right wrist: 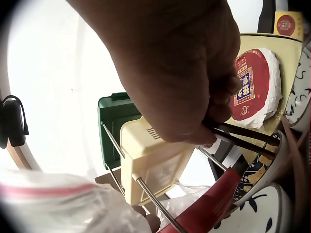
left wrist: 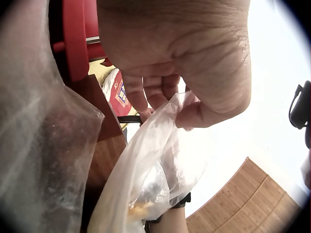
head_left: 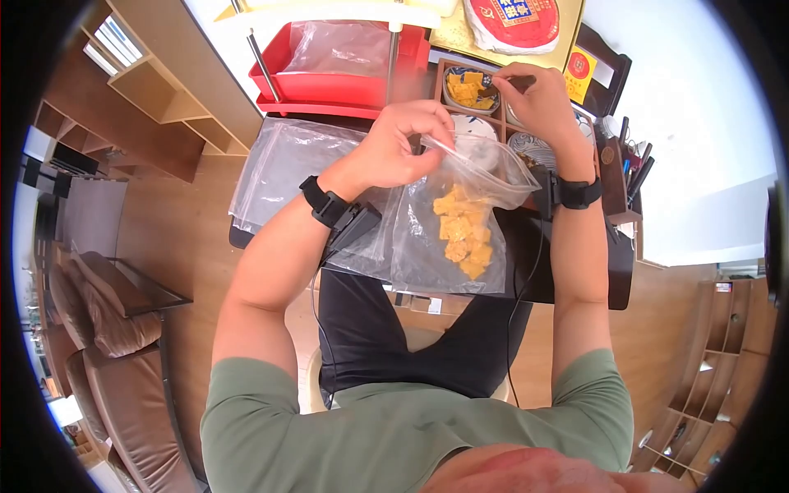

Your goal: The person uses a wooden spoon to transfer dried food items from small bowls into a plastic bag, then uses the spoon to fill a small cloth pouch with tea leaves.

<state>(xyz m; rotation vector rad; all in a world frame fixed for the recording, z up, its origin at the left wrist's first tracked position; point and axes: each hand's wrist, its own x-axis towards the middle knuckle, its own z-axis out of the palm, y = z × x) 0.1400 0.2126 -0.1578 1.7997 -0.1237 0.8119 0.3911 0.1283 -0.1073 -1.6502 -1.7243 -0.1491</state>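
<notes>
My left hand point(head_left: 408, 141) pinches the rim of a clear zip bag point(head_left: 415, 246) between thumb and fingers; the bag's mouth gapes to the right. Yellow square chips point(head_left: 464, 234) fill its lower part. Farther back, my right hand point(head_left: 538, 103) holds a pair of dark chopsticks point(right wrist: 245, 138). Their tips reach into a blue-patterned bowl point(head_left: 493, 107) of similar yellow pieces point(head_left: 467, 89). In the left wrist view, thumb and fingertips press the bag's plastic point(left wrist: 150, 145). Flat clear bags point(head_left: 288, 168) lie under the left forearm.
A wooden divided tray point(head_left: 440, 82) holds several patterned bowls. Left of it stands a red bin point(head_left: 333, 89) with plastic bags inside. A red round package point(head_left: 518, 25) lies on a gold box at the back. A pen holder point(head_left: 612, 177) stands at the right.
</notes>
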